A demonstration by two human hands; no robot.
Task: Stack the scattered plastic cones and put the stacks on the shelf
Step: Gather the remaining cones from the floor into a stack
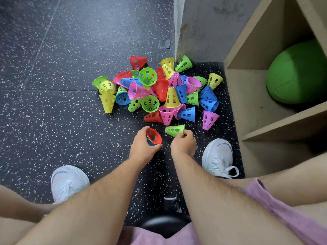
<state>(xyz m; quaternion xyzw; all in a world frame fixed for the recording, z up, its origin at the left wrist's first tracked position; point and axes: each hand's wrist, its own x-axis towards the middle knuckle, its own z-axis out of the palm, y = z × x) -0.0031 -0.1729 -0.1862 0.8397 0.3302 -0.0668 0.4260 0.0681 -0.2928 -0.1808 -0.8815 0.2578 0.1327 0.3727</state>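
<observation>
I'm crouched over the floor, both arms stretched out in front of me. My left hand curls round a small stack of nested cones, a red one innermost with blue showing outside it, the open mouth tipped up and to the right. My right hand pinches a green cone by its wide rim. That cone lies on its side with its narrow end pointing left, just beside the stack and not touching it. I can't tell whether it rests on the floor or hangs just clear of it.

Beyond my hands sits the pile: red, yellow, green, blue and pink cones heaped on the floor in the corner by the wall, some upright, most tipped over. The shelf stands to my right, a green ball in its upper compartment. My right shoe is planted near the shelf, and my left shoe is well apart from it.
</observation>
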